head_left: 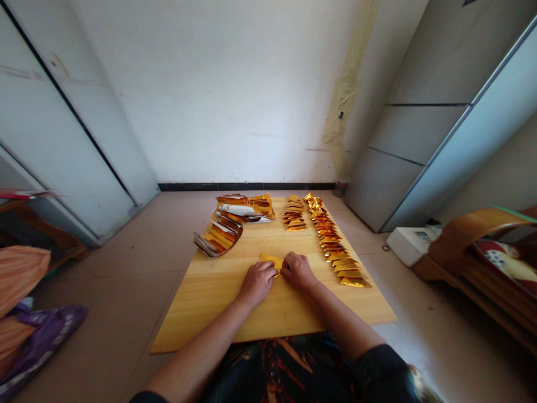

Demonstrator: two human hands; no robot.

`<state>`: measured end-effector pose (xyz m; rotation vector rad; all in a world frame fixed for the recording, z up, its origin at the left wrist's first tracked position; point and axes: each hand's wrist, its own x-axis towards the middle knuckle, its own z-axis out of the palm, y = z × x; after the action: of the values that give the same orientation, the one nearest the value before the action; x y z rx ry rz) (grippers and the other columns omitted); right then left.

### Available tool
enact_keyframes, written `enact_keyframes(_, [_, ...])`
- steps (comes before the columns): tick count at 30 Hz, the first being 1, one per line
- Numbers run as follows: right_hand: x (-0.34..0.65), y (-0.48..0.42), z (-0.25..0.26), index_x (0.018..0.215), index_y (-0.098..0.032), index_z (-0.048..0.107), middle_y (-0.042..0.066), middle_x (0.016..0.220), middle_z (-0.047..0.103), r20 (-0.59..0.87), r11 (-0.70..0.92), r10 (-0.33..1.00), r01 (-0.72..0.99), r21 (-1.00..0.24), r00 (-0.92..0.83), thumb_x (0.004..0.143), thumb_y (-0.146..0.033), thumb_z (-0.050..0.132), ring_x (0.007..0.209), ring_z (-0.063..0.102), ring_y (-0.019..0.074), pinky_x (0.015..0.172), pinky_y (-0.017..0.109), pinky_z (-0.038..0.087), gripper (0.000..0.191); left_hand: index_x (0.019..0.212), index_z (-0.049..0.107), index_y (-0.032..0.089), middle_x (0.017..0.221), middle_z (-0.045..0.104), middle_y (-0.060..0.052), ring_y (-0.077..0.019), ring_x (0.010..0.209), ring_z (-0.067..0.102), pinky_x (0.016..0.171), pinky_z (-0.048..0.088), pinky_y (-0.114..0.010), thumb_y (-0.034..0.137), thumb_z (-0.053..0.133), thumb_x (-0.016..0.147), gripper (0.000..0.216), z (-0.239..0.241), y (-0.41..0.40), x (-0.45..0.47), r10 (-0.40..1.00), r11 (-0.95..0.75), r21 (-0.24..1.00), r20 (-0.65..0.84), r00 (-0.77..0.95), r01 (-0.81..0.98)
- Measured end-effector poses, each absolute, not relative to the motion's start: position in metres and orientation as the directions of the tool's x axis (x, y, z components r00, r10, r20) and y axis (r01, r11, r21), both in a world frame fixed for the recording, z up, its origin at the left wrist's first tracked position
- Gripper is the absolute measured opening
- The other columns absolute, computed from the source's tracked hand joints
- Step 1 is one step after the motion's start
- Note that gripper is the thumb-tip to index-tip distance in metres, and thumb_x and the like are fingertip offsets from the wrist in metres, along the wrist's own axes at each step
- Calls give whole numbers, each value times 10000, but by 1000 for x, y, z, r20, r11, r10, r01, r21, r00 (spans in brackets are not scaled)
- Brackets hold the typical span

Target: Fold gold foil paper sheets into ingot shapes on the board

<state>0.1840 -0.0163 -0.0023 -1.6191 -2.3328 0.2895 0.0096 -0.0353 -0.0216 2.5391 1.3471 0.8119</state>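
Between my two hands, near the middle of the wooden board (218,308), lies a sheet of gold foil paper (271,258). The fingers of my left hand (258,280) are closed on its left and near edge. At its right edge my right hand (297,270) grips it with bent fingers. A small fold shows at the near edge, partly hidden by the fingers. Right of my hands runs a long row of folded gold foil pieces (335,246), overlapping one another. A shorter row of similar folded pieces (295,214) lies farther back.
Loose stacks of gold and white paper (245,210) and a curled stack of gold sheets (220,235) lie at the board's back left. A grey refrigerator (413,129) stands back right, with a white box (409,245) beside a wooden seat (474,246). A purple bag (54,336) lies left.
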Motion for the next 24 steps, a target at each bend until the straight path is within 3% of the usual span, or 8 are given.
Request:
enact_keyframes(14, [188,-11,-9,783,-203,640,19,873,659,118,282,959,834,-475,-257,716,-47,496,833,595,141,788,242,378,223,910,718,237,1076,655,-66,-198,981,601,870,501,-364,89,513,799,276,-24,-33,5,743,-657,330,437,507,678])
enact_keyframes(20, [181,-11,-7,745,-197,628,15,835,647,106,219,976,854,-472,-191,729,-179,582,803,593,149,785,262,378,52,919,719,241,1088,653,-69,-213,1002,593,883,496,-387,75,522,779,293,-23,-33,5,757,-642,325,413,506,695])
enact_keyframes(24, [180,-11,-9,747,-199,626,12,838,650,120,207,978,865,-458,-170,729,-167,577,801,593,145,779,261,378,61,922,716,245,1103,651,-63,-209,1023,588,899,490,-384,81,526,778,289,-23,-34,5,761,-638,334,411,502,694])
